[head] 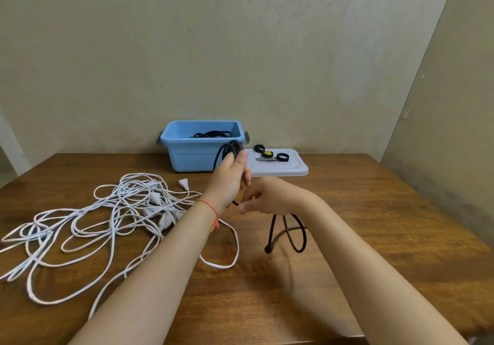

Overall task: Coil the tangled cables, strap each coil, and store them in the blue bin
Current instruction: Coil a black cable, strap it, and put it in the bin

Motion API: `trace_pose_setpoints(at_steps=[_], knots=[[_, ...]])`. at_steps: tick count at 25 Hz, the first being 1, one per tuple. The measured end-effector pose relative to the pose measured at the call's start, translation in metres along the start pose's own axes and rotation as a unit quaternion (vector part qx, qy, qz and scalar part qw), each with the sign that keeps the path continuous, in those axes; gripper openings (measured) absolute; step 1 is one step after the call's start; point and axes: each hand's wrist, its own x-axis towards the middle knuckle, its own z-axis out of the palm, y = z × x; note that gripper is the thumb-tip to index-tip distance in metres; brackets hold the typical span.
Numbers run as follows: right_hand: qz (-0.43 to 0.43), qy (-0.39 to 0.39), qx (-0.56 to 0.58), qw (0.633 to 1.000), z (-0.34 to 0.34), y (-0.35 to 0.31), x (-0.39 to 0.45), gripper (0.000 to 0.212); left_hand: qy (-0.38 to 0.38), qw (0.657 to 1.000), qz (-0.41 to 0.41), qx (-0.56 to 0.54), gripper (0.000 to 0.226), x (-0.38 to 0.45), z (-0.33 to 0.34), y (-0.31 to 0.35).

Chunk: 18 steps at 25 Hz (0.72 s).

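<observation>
Two bare hands meet above a wooden table (pixel 374 211), seen from the person's own head. The left hand (pixel 230 176) is raised, its fingers curled around a coil of black cable (pixel 229 150) that stands up out of the fist, in front of the blue bin (pixel 192 155). The right hand (pixel 270 197), just beside and lower, pinches the same cable's loose run between thumb and fingertips; from under this hand the rest of the cable hangs down in loops (pixel 291 233) that rest on the table, its end (pixel 267 249) touching the wood. A thin orange thread (pixel 212 209) circles the left wrist. To the left, a tangled heap of white cables (pixel 120 211) with white plugs sprawls across the table, one long loop reaching under the left forearm. The bin stands at the far edge against a beige wall (pixel 187 50), with grey handles at each end and another black cable (pixel 211 134) already lying inside. Just right of the bin, a pale lid (pixel 291 169) lies flat, holding two black strap rings (pixel 282 157), a yellow-and-black one (pixel 267 154) and a flat grey strip (pixel 264 159).
</observation>
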Motion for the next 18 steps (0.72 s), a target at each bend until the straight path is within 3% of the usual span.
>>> trace_pose_setpoints(at_steps=[4, 10, 13, 15, 17, 18], knots=[[-0.011, -0.009, -0.012, 1.0, -0.007, 0.004, -0.005, 0.019, -0.06, 0.964, 0.025, 0.257, 0.036, 0.001, 0.004, -0.005], [0.11, 0.021, -0.124, 0.986, -0.005, 0.041, 0.007, 0.012, -0.213, 0.897, -0.023, 0.386, 0.042, 0.001, -0.002, -0.003], [0.219, 0.047, -0.318, 0.921, -0.003, 0.069, 0.008, 0.014, -0.277, 0.898, -0.059, 0.337, 0.053, 0.001, -0.009, -0.01], [0.263, 0.039, -0.364, 0.893, -0.003, 0.082, 0.013, 0.011, -0.297, 0.916, -0.091, 0.256, 0.049, 0.0, -0.015, -0.017], [0.249, 0.035, -0.286, 0.925, 0.0, 0.099, 0.02, 0.004, -0.323, 0.935, -0.145, 0.012, 0.047, -0.001, -0.023, -0.023], [0.236, 0.037, -0.218, 0.946, -0.001, 0.106, 0.021, 0.007, -0.318, 0.917, -0.174, -0.169, 0.047, -0.002, -0.03, -0.025]])
